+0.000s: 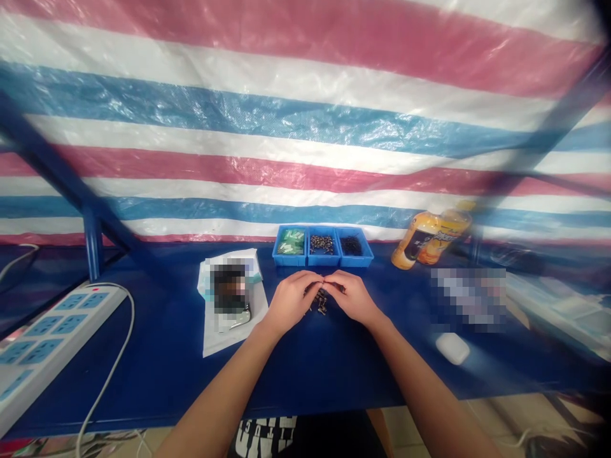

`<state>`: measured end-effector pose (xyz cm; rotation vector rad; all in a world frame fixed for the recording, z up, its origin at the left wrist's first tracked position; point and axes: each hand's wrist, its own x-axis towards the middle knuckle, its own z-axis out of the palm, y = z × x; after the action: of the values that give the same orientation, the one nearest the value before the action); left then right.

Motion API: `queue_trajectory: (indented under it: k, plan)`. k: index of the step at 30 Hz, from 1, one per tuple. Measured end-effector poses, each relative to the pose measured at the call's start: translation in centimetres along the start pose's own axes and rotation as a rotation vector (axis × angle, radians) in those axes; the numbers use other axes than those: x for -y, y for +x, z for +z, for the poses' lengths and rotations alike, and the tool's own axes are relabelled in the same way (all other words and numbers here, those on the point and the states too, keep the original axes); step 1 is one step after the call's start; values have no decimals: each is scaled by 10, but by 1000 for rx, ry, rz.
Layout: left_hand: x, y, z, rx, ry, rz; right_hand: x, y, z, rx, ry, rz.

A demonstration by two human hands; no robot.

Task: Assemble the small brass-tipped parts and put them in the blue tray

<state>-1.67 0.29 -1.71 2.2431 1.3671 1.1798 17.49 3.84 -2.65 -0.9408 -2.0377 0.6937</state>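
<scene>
The left hand (pixel 289 302) and right hand (pixel 351 297) sit close together near the middle of the bench (pixel 143 369), palms down, with the fingers curled inward. Their fingertips (pixel 312 277) meet above a loose scatter of small metal parts (pixel 319 302), which lie on the bench just under and between the hands. The fingertips look pressed together around something tiny, though it is too small and too shaded to say for sure. Just beyond the hands, near the back edge of the bench, stands a blue tray (pixel 323 261) with three compartments. Its left compartment holds green packets (pixel 291 242), the middle one small dark and brass-coloured pieces (pixel 321 243), and the right one fine black pieces (pixel 352 245). Left of the hands, a sheet of white paper (pixel 235 340) carries a blurred object (pixel 229 286). An orange drink bottle (pixel 432 236) lies tilted near the back right of the bench, and a small white case (pixel 452 348) sits nearer the front right edge, beside another blurred object (pixel 470 299). A white power strip (pixel 52 343) and its white cable (pixel 114 362) run along the left side, below a striped tarp (pixel 305 127)
</scene>
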Motion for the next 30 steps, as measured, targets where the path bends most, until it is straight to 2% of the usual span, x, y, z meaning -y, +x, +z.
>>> queue_trajectory:
  k: [5,10,20,24,30]
  plan:
    - [-5,0,-2,-47,-50,-82,6,-1,0,-23,-8,0]
    - [-9,2,-4,-43,-121,-142,8,-1,0,-37,-36,0]
    - [-5,2,3,-101,-475,-266,8,-3,4,-114,-47,-101]
    - [-4,2,3,-100,-450,-281,9,-3,5,-135,-58,-127]
    - [-2,2,3,-93,-405,-271,9,-3,4,-91,-52,-92]
